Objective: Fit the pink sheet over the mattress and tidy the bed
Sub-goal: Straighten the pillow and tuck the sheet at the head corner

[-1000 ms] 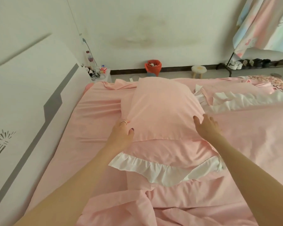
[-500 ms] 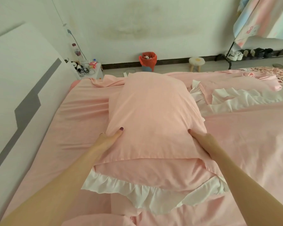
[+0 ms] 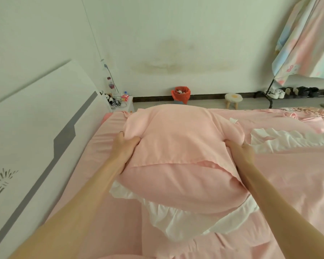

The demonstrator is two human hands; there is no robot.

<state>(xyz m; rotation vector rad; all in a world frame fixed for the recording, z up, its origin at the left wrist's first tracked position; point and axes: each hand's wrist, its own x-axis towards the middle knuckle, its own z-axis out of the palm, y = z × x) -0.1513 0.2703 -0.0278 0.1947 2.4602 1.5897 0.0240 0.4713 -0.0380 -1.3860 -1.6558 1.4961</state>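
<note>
On the bed, in the head view, a pink pillow (image 3: 180, 146) with a white frill along its near edge is squeezed between both hands above the pink sheet (image 3: 94, 165). The left hand (image 3: 124, 146) has its grip closed on the pillow's left side, fingers dug into the cloth so that it bunches above them. The right hand (image 3: 239, 149) clamps the right side the same way, thumb on top and fingers tucked under. The sheet lies spread over the mattress, mostly flat by the white headboard (image 3: 36, 131) on the left and rumpled in folds at the near edge. To the right lies a second frilled pillow (image 3: 288, 139). Beyond the bed stand a red bin (image 3: 180, 94), a small stool (image 3: 233, 100) and a row of shoes (image 3: 292, 92) under hanging cloth (image 3: 305, 40).
</note>
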